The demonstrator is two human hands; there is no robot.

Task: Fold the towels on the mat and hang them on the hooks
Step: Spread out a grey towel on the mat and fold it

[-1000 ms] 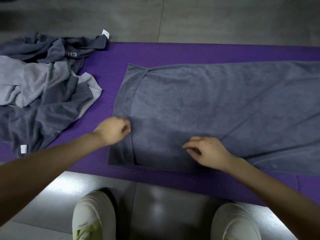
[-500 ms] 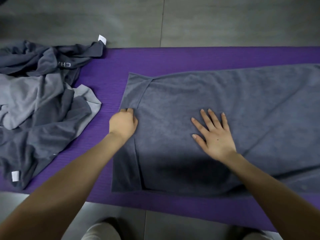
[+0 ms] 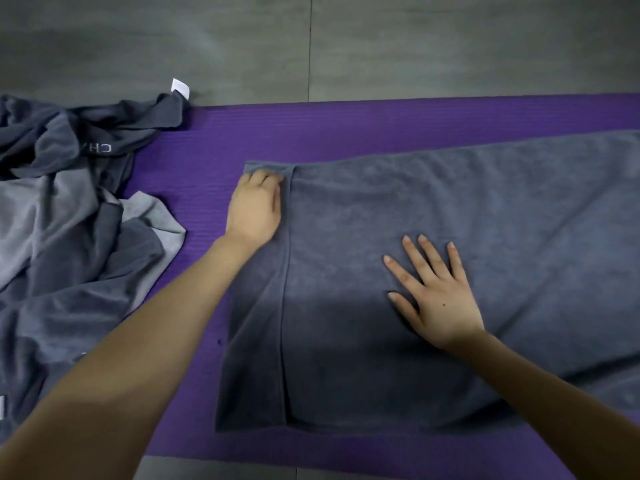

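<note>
the left hand (image 3: 254,209) is sliding up the folded hem from the mid edge to the far left corner of the grey towel (image 3: 485,209), fingers curling and pinching the fold there. the right hand (image 3: 436,299) is staying flat, fingers spread, pressing the towel, which is lying on the purple mat (image 3: 381,126).

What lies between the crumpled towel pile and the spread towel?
Head view: only a strip of bare purple mat, crossed lower down by the left forearm.
</note>
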